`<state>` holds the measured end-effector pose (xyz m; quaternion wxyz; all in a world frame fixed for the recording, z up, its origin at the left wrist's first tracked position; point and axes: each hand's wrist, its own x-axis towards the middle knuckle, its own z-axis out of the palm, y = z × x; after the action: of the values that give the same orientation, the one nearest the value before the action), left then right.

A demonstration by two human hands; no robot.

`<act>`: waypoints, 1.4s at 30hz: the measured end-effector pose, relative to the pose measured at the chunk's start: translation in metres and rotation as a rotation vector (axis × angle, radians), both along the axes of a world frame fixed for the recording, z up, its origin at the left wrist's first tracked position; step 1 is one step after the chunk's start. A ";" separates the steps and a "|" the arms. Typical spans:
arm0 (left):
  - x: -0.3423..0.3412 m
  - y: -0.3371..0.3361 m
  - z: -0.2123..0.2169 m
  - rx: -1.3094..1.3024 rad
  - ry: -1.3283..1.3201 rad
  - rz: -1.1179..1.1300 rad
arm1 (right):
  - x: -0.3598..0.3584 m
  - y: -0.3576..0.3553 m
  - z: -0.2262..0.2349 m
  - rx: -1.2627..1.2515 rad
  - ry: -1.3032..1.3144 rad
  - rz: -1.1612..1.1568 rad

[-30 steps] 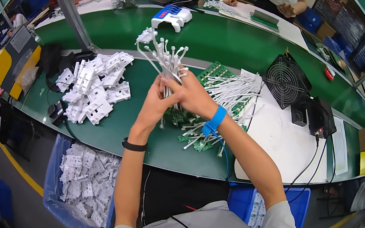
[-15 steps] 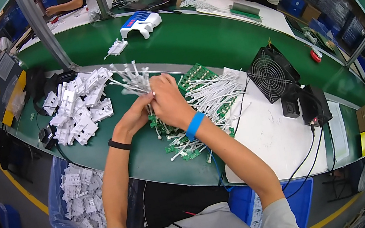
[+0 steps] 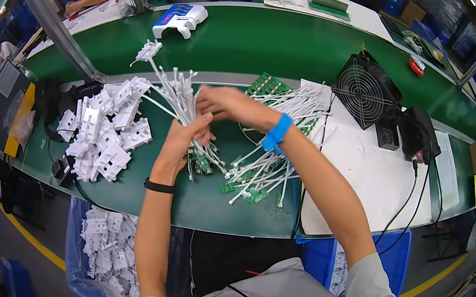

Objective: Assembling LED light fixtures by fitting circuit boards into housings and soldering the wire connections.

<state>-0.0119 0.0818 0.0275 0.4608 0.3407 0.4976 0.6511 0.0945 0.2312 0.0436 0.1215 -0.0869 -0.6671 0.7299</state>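
My left hand (image 3: 179,142) is closed around an upright bunch of white cables (image 3: 181,92). Small green circuit boards (image 3: 203,166) hang at the bunch's lower end, and white connectors fan out at its top. Beside the bunch on its right is my right hand (image 3: 238,106), its fingers loosely bent and pointing toward the cables, with nothing visible held. More white cables with little green boards (image 3: 255,193) lie spread to the right, partly behind my right forearm. A larger green circuit-board panel (image 3: 267,85) lies behind them.
White plastic parts (image 3: 100,134) are heaped on the left of the green bench, and more fill a lined bin (image 3: 74,266) below. A black fan (image 3: 363,91) stands on the right. Across the green strip are a blue-and-white plastic housing (image 3: 182,19) and co-workers.
My right hand has moved off the bunch to the right. The bunch stands more upright in my left hand. The view has shifted slightly.
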 end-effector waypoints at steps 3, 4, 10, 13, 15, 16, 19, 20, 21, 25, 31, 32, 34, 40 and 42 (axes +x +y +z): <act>-0.013 0.000 -0.002 -0.004 0.010 0.194 | 0.022 0.028 0.003 0.473 -0.106 -0.402; -0.013 0.000 -0.002 -0.008 0.018 0.297 | 0.027 0.028 0.008 0.701 -0.268 -0.526; -0.012 0.004 -0.007 0.065 0.040 0.455 | 0.022 -0.008 -0.041 1.403 -0.352 -0.634; -0.015 0.003 -0.010 0.088 0.047 0.489 | 0.012 -0.024 -0.044 1.395 -0.313 -0.622; -0.015 0.004 -0.011 0.075 0.007 0.519 | 0.012 -0.024 -0.039 1.348 -0.421 -0.557; -0.015 0.004 -0.011 0.080 -0.006 0.523 | 0.011 -0.022 -0.036 1.285 -0.342 -0.591; -0.017 0.002 -0.010 0.073 0.003 0.546 | 0.018 -0.011 -0.005 1.048 -0.188 -0.651; -0.020 0.000 -0.014 0.088 -0.025 0.548 | 0.023 -0.007 0.010 0.916 -0.146 -0.673; -0.021 -0.001 -0.013 0.087 -0.033 0.551 | 0.032 -0.003 0.031 0.796 -0.067 -0.680; -0.014 0.001 -0.006 0.110 -0.085 0.556 | 0.078 0.024 0.078 0.726 0.078 -0.668; -0.007 0.001 -0.005 0.096 0.034 0.484 | 0.116 0.049 0.055 1.190 0.082 -0.483; -0.007 0.002 -0.005 0.100 0.032 0.481 | 0.122 0.054 0.047 1.355 0.156 -0.446; -0.009 0.000 -0.007 0.106 0.044 0.483 | 0.136 0.064 0.034 1.320 0.030 -0.360; -0.011 0.000 -0.005 0.124 -0.027 0.521 | 0.161 0.066 0.025 1.325 -0.175 -0.239; -0.012 0.000 -0.007 0.119 -0.032 0.524 | 0.161 0.059 0.030 1.236 -0.506 -0.059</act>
<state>-0.0241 0.0814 0.0209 0.2634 0.2165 0.5222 0.7817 0.2559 0.2903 0.0734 0.0086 -0.1880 -0.9679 0.1669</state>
